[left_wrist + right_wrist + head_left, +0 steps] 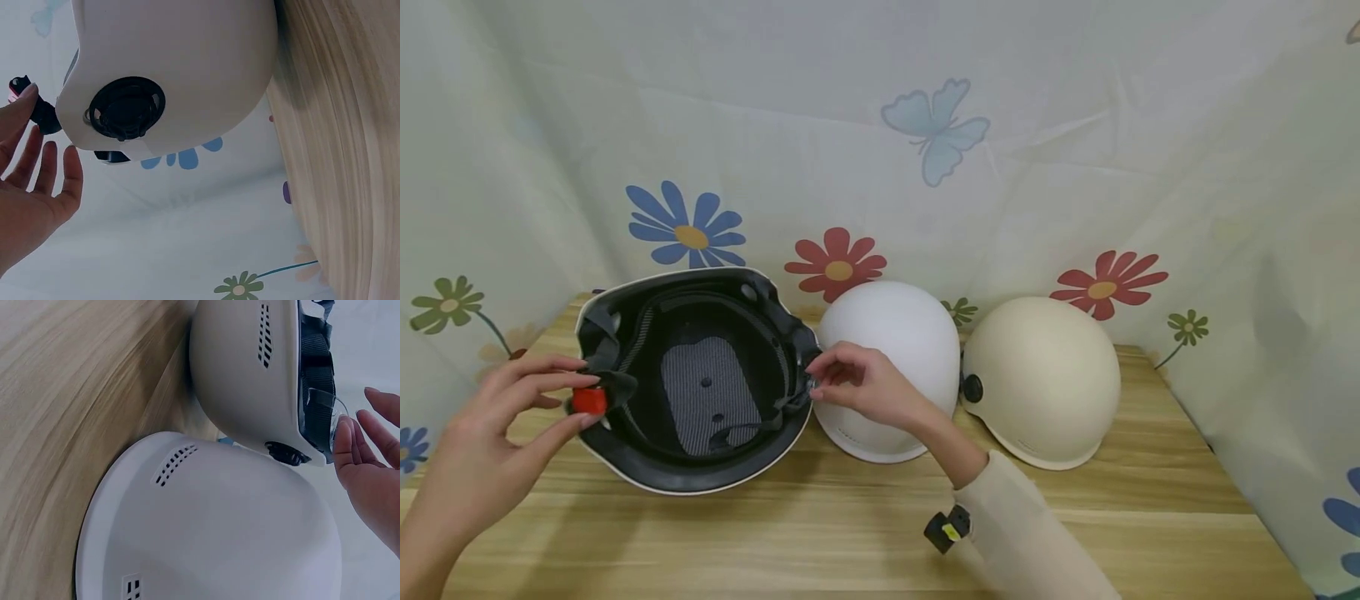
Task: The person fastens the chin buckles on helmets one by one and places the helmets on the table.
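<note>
An upturned helmet (pixel 707 475) with a black lining lies on the left of the table, its opening toward me. At its left side my left hand (pixel 497 437) pinches a red buckle (pixel 589 401) on a black strap (pixel 602 346) between thumb and fingers. My right hand (pixel 871 387) is at the helmet's right rim. In the right wrist view, thumb and fingertip pinch a clear, curved plastic piece (pixel 322 398) beside the black webbing (pixel 317 372). A black round fitting (pixel 127 107) sits on the helmet's outer side in the left wrist view.
A white helmet (pixel 895 333) stands dome up close to the right of the upturned one, partly behind my right hand. A cream helmet (pixel 1045 375) is next to it. Behind the wooden table (pixel 760 542) hangs a flowered cloth (pixel 775 150).
</note>
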Motion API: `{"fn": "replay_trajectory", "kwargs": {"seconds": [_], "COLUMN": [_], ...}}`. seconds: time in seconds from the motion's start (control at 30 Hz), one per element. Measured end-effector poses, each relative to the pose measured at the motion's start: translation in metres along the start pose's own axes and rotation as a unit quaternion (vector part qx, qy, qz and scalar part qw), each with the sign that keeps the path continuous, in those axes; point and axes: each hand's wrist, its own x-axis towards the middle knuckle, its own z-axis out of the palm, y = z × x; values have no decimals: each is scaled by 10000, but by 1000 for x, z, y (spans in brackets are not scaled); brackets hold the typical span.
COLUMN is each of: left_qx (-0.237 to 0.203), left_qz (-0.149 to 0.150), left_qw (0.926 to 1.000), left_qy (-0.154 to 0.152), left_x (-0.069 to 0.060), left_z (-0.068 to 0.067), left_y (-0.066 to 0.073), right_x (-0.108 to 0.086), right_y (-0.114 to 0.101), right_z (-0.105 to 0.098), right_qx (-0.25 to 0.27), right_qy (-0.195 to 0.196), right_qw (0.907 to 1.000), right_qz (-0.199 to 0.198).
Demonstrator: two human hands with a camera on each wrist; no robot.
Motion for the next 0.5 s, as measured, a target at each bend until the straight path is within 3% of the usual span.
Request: {"fn": "replay_trajectory", "kwargs": {"seconds": [0.2,0.5], "left_qx": [-39,-27], "left_qz": [345,396], "left_qw": [9993,9990], "left_qy": [-154,-198], "left_x": [2,1], "left_z": [0,4], "left_y": [6,7], "right_x": [-3,-4], "right_y": [7,14], "right_z": [0,7], "right_qx": [-424,-1049], "right_qy": [7,43], "right_qw": [9989,9938], "right_qz": [-223,-359]}}
